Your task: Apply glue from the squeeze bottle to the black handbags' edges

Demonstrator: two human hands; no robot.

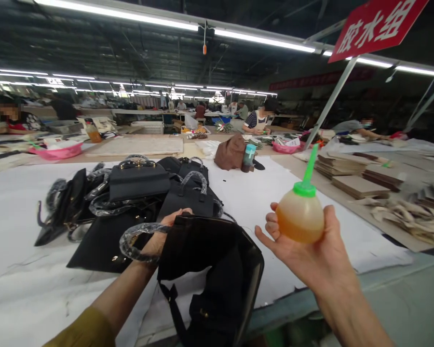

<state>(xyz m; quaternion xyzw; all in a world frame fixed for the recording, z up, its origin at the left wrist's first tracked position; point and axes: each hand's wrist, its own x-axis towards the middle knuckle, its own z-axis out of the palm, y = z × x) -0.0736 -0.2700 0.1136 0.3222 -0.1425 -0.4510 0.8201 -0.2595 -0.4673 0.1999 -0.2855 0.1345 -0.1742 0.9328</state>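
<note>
My right hand (311, 260) cups a round squeeze bottle (300, 217) with amber liquid in its lower half, a green collar and a green pointed nozzle tilted up. My left hand (169, 224) reaches through the plastic-wrapped handle of a black handbag (210, 250) and grips the bag's far side; most of its fingers are hidden behind the panel. That bag hangs over the table's near edge with its dark inside toward me. Behind it lies a pile of black handbags (141, 180) with plastic-wrapped handles and gold-coloured fittings.
White sheeting covers the table (275, 188). Toward the back stand a brown cloth bundle (230, 152) and a blue-lidded bottle (248, 158). Stacks of brown boards (361, 180) lie at right, pink baskets (58, 151) farther off. A red sign (378, 29) hangs above; several people work beyond.
</note>
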